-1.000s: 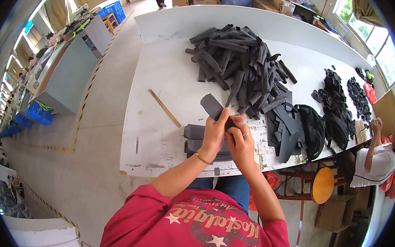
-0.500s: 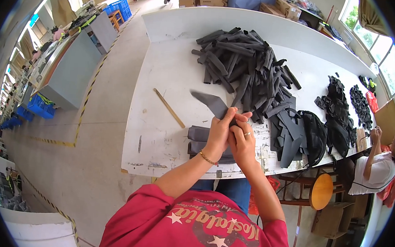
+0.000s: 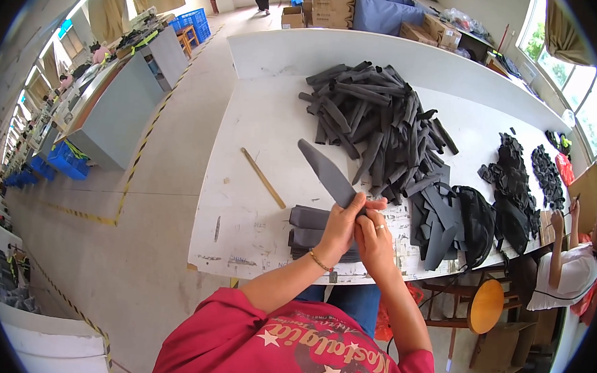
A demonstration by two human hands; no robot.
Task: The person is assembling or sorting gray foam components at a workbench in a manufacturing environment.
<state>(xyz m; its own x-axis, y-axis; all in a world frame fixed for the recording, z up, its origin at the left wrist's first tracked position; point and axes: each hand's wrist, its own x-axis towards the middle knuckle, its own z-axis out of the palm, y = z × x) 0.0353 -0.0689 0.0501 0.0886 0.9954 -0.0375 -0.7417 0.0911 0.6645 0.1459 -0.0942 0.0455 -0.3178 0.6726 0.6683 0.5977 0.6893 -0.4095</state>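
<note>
The left hand (image 3: 341, 231) and right hand (image 3: 374, 244) close together around the lower end of a dark grey strip (image 3: 328, 175), fingers curled tightly and partly hiding it. The strip slants up and leftward above the table (image 3: 242, 214), its free end pointing away from the person. Folded grey pieces (image 3: 308, 218) lie just beside the left hand, near a thin wooden stick (image 3: 263, 178).

This looks like a factory workshop: a broad white worktable (image 3: 251, 125) bears a big heap of dark rolled pieces (image 3: 378, 116), workbenches (image 3: 115, 117) line the left, striped tape (image 3: 137, 157) marks the floor, cardboard boxes (image 3: 332, 9) stand at the far side, and a co-worker (image 3: 566, 275) sits at right.
</note>
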